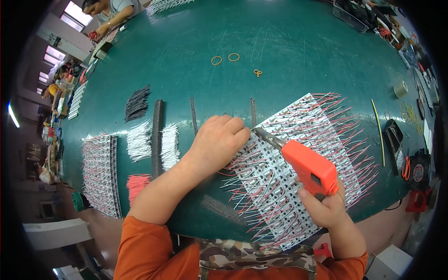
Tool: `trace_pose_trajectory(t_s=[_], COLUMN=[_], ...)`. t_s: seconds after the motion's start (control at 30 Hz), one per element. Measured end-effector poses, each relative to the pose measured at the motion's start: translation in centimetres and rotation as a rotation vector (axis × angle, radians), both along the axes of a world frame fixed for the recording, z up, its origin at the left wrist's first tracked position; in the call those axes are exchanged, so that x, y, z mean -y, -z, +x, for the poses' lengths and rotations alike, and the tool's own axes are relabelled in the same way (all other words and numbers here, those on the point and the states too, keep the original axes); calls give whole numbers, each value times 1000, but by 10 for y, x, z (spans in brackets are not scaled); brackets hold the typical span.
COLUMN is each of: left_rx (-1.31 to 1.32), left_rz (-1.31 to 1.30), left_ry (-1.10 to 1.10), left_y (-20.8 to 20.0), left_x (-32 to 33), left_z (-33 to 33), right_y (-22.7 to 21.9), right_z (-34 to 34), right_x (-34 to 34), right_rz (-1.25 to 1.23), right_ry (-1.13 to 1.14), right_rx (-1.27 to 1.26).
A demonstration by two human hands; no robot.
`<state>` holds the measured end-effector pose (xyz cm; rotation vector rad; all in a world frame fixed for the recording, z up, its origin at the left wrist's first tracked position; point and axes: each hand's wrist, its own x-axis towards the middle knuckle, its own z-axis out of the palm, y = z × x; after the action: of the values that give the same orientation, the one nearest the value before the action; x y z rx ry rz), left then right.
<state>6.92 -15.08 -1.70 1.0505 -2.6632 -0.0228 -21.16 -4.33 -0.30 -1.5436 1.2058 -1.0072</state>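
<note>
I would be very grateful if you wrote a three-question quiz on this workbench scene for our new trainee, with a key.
1. Which hand grips the orange-red gun-shaped tool above the panel of small boards?
2. True or false: the red wire bundle lies farther from the person than the black wire bundle.
3. Choose one. The tool's metal tip is:
A) far to the left of both hands
B) close to the fingers of the left hand
C) down by the person's apron

Key:
1. The right hand.
2. False; the red one is nearer.
3. B.
</note>
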Motion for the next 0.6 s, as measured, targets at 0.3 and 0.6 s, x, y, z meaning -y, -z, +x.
trace_pose_trajectory(t_s=[0.3, 0.6], left_rx=[18, 5], left_rz=[-7, 0], left_ry=[1, 1], left_y=[-1, -1], left_x=[0, 0], left_z=[-2, -1], right_y=[7, 0], right_z=[-4, -3], right_x=[-4, 1], right_rz=[-168, -33], right_ry=[70, 0], right_rx=[41, -3])
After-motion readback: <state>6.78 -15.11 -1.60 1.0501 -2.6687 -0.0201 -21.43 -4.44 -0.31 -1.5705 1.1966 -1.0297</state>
